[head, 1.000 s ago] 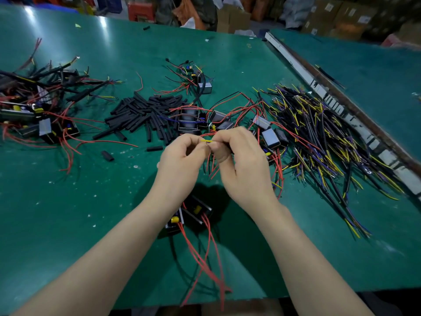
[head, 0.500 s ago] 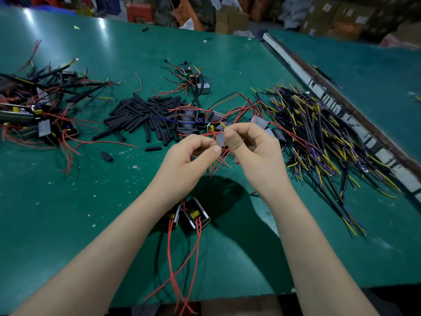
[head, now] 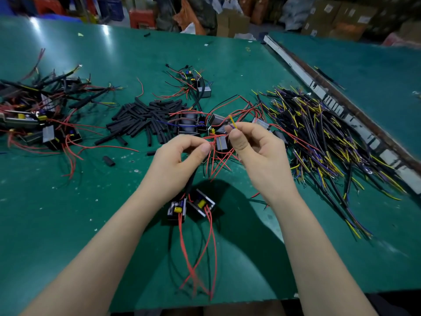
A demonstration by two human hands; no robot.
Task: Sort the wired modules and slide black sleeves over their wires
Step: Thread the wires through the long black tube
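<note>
Right hand (head: 255, 147), centre frame, pinches a thin yellow-tipped wire (head: 232, 121) pointing up and away. Left hand (head: 180, 156) just beside it pinches thin red wire ends (head: 210, 144). Pile of short black tubular sleeves (head: 145, 119) lies up-left on the green bench (head: 68, 213), nearer the left hand. Boxes crowd the top edge.

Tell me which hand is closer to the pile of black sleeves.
Left. The left hand sits just below and right of the pile of black sleeves; the right hand is farther right, beyond the left.
</note>
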